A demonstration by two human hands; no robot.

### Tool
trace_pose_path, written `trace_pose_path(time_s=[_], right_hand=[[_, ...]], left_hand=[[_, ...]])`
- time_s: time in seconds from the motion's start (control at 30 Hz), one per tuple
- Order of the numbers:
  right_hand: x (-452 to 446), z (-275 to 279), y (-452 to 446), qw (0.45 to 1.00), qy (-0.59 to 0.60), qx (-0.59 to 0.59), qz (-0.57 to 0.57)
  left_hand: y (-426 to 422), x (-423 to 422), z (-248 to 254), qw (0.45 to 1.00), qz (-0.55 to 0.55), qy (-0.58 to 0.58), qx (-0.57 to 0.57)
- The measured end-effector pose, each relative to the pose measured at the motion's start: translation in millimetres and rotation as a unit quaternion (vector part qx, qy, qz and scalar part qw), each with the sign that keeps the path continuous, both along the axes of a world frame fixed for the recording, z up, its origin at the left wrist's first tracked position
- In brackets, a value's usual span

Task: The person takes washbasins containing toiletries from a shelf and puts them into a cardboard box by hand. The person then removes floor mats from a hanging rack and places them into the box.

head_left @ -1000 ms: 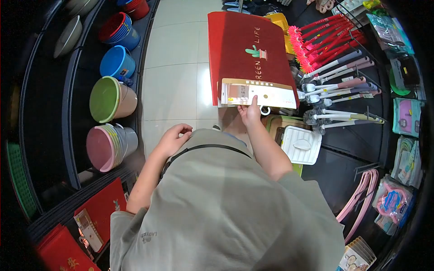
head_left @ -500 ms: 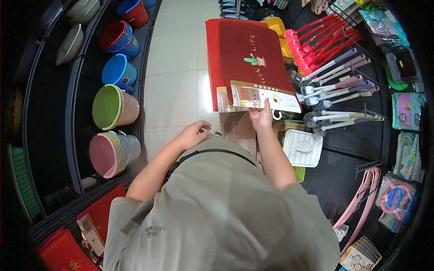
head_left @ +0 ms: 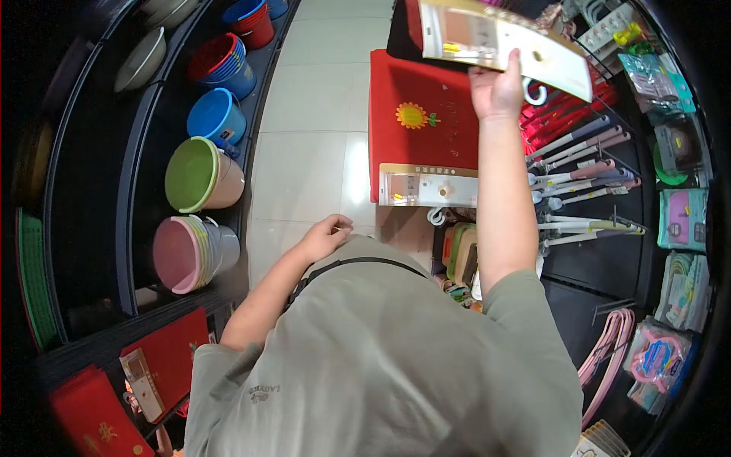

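Note:
My right hand [head_left: 499, 90] is raised at the upper right, its fingers closed on the edge of a white and tan card header [head_left: 506, 47] with a white hook. The dark underside of the lifted mat [head_left: 407, 34] shows behind that header. Below it hangs a bright red mat [head_left: 426, 114] with a sunflower design and its own card header [head_left: 426, 187]. My left hand [head_left: 327, 238] rests near my waist, fingers loosely curled and apart, with nothing in it.
Buckets [head_left: 217, 118] and a green one [head_left: 192, 175] stand on the left shelf. More red mats [head_left: 173, 362] hang at lower left. White-handled brushes [head_left: 586, 183], pink hoses [head_left: 609, 358] and packaged goods [head_left: 681, 217] hang on the right. Tiled floor [head_left: 308, 99] runs ahead.
My right hand has lifted the dark red cactus mat by its header, up and to the right. The sunflower mat beneath has come into view. My left hand has barely moved.

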State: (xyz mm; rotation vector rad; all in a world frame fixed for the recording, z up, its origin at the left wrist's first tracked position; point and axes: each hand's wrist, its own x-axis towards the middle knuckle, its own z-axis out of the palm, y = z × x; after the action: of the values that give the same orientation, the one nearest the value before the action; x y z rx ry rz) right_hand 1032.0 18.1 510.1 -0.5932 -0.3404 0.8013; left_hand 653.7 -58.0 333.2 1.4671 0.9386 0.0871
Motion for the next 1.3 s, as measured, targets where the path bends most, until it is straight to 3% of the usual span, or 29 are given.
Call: trace_pose_path(time_s=[0.1,0.17,0.3,0.37,0.43,0.57,1.3], right_hand=[[-10.4,1.6,-15.7,0.995,-0.084,0.054,0.016],[-24.6,-38.4,-31.6,0.996,-0.077,-0.015,-0.032],[-62.6,-163.8,-79.6,0.968,0.082,-0.232,-0.053],[-65.9,-229.2,-104.2,0.956,0.143,-0.253,0.03],[-69.3,-249.6,-111.0,0.937,0.167,-0.303,0.041],[-80.8,-260.0,-119.3,0.902,0.167,-0.397,0.041],[-89.1,-281.3,-132.1,0.91,0.164,-0.377,0.057]], left_hand=[[0.8,-8.2,-5.6,0.999,0.026,-0.013,-0.014],[3.2,-11.0,-7.5,0.999,0.035,-0.016,-0.021],[5.3,-14.6,-17.5,0.997,0.057,-0.03,-0.032],[5.3,-15.7,-18.7,0.997,0.058,-0.029,-0.041],[5.8,-13.7,-13.6,0.997,0.055,-0.028,-0.051],[7.5,-11.4,-9.5,0.998,0.034,0.0,-0.05],[1.8,-16.4,-16.8,0.996,0.055,-0.007,-0.064]])
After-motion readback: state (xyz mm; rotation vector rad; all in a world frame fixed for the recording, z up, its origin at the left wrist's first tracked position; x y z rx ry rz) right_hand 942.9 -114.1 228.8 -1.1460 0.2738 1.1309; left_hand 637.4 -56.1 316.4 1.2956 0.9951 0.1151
